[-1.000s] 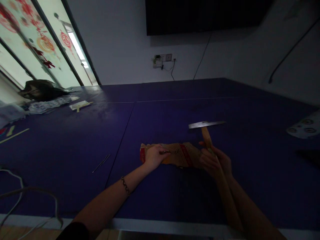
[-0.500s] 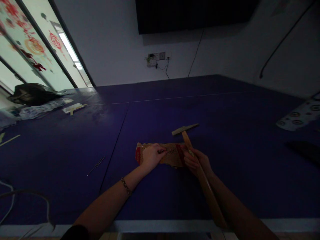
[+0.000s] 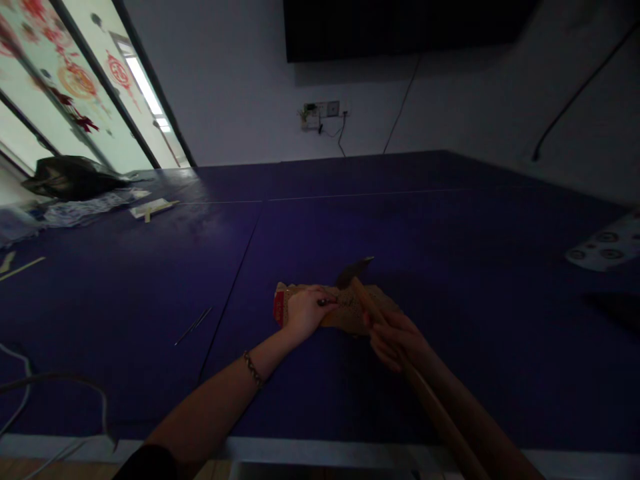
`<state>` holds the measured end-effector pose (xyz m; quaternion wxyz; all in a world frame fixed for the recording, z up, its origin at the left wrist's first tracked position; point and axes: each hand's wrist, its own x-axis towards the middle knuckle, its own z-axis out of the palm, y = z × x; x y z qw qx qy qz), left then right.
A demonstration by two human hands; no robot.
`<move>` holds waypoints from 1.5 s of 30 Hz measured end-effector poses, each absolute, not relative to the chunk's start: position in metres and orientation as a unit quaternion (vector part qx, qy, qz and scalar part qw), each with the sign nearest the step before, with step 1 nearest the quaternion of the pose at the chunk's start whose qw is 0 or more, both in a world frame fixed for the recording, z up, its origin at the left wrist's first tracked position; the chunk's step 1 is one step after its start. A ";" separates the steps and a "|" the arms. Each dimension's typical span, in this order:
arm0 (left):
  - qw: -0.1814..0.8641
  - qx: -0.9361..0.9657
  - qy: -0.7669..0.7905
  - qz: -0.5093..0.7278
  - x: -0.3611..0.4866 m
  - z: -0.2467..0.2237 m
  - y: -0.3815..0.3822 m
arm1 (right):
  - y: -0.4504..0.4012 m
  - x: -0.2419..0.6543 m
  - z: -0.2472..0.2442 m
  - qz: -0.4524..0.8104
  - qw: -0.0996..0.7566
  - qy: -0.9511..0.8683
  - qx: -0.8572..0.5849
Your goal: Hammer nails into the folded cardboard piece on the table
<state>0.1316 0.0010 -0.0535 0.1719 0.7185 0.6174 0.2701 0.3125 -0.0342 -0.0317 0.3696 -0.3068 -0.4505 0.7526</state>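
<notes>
My left hand rests on a torn piece of brown cardboard with a red printed edge at its left. Its thumb and fingers pinch together around something small and dark, too unclear to name. My right hand is closed around the wooden handle of a hammer. The blurred dark head of the hammer hangs over the far edge of the cardboard, just right of my left fingers. Small holes or marks dot the cardboard between the two hands.
Thin metal rods lie on the blue table at left. Cables loop over its near left edge. A black bag and a white piece sit far left; a white spotted object lies at right.
The hammer head has swung left and turned, coming closer to my left fingers. My right hand has shifted slightly down. My left hand keeps its pinch on the cardboard.
</notes>
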 end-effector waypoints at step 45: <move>0.213 0.706 0.624 0.256 0.130 -0.050 0.003 | -0.049 0.314 -0.029 0.671 0.335 -0.530 -0.396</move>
